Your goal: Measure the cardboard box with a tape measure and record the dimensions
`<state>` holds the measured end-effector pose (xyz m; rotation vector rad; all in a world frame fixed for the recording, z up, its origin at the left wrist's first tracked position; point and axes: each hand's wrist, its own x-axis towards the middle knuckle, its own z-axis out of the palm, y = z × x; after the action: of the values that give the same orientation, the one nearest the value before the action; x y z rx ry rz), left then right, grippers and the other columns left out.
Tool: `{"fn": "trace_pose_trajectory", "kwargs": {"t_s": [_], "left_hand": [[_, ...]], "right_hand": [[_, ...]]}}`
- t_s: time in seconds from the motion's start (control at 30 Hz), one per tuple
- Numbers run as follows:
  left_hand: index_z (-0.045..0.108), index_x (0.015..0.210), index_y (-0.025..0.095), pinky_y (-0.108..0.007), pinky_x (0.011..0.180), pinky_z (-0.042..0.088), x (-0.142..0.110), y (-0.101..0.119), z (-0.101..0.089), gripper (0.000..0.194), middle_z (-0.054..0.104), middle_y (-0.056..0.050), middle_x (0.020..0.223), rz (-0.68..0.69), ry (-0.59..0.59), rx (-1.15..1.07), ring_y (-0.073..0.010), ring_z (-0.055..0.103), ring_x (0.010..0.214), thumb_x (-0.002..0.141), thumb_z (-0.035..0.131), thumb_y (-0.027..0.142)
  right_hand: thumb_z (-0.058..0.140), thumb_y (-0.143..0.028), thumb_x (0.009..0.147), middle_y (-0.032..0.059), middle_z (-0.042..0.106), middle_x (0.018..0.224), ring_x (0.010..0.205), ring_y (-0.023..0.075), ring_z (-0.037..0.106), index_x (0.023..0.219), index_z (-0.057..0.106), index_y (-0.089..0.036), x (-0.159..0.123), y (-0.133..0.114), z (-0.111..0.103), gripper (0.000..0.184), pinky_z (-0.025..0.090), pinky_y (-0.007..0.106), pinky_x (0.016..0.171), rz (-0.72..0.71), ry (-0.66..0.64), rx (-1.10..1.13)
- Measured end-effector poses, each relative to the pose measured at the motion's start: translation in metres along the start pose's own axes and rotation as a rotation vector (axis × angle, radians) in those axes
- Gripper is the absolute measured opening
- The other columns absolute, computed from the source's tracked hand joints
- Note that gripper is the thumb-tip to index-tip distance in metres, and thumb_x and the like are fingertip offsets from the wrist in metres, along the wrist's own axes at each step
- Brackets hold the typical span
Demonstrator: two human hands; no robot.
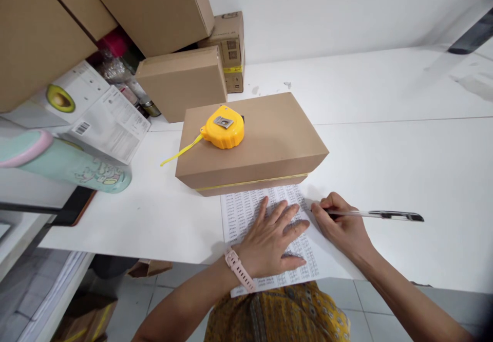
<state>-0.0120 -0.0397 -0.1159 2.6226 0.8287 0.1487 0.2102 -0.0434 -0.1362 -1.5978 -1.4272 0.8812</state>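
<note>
My left hand (271, 242) lies flat with its fingers spread on a sheet of paper (243, 213) covered in columns of small handwriting. A pink watch strap (238, 269) circles that wrist. My right hand (344, 229) pinches a pen (379, 214), its tip end at the sheet's right edge and its clear barrel pointing right. Just beyond both hands a closed brown cardboard box (269, 131) rests on the white table, overlapping the sheet's far edge. On top of the box sits a yellow tape measure (225, 128) with a metal clip and a yellow strap.
Several cardboard boxes (181, 82) are stacked at the back left. A white box with an avocado picture (110, 121) stands before them. A mint green bottle (84, 167) lies or leans at the left, near a dark flat item (75, 206). The white table (404, 162) extends right.
</note>
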Motion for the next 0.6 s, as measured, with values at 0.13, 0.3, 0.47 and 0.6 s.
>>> {"fn": "trace_pose_trajectory", "kwargs": {"t_s": [0.13,0.3,0.47,0.6], "left_hand": [[0.035,0.152,0.021,-0.067,0.122,0.001,-0.0001,0.0003,-0.0006,0.071,0.023,-0.015,0.166,0.000,-0.003,-0.003,-0.0360,0.013,0.154,0.095,0.049,0.062],[0.035,0.152,0.021,-0.067,0.122,0.002,-0.0004,0.0010,-0.0013,0.073,0.023,-0.015,0.166,-0.001,-0.008,-0.003,-0.0359,0.012,0.154,0.094,0.051,0.062],[0.035,0.152,0.021,-0.067,0.122,0.002,-0.0002,0.0004,-0.0007,0.072,0.023,-0.015,0.166,-0.002,-0.001,-0.007,-0.0360,0.012,0.154,0.094,0.051,0.061],[0.036,0.152,0.022,-0.067,0.122,0.003,0.0000,0.0000,0.0000,0.072,0.024,-0.015,0.165,0.003,0.009,-0.007,-0.0357,0.014,0.154,0.094,0.052,0.061]], "right_hand": [[0.062,-0.042,0.092,-0.0055,0.042,0.059,0.052,0.0111,0.034,0.072,0.043,-0.024,-0.0002,-0.0004,-0.0001,0.032,0.028,0.026,0.047,-0.006,-0.001,0.027],[0.062,-0.043,0.092,-0.0055,0.042,0.058,0.052,0.0107,0.034,0.072,0.044,-0.024,0.0009,-0.0027,0.0010,0.033,0.028,0.025,0.046,0.007,0.007,0.030],[0.062,-0.042,0.092,-0.0059,0.041,0.055,0.050,0.0107,0.034,0.071,0.044,-0.024,0.0007,-0.0046,0.0008,0.033,0.029,0.026,0.046,-0.003,0.039,-0.004],[0.062,-0.043,0.091,-0.0054,0.042,0.056,0.050,0.0107,0.034,0.071,0.044,-0.024,0.0008,-0.0047,0.0006,0.033,0.029,0.025,0.046,-0.025,0.034,-0.010]]}}
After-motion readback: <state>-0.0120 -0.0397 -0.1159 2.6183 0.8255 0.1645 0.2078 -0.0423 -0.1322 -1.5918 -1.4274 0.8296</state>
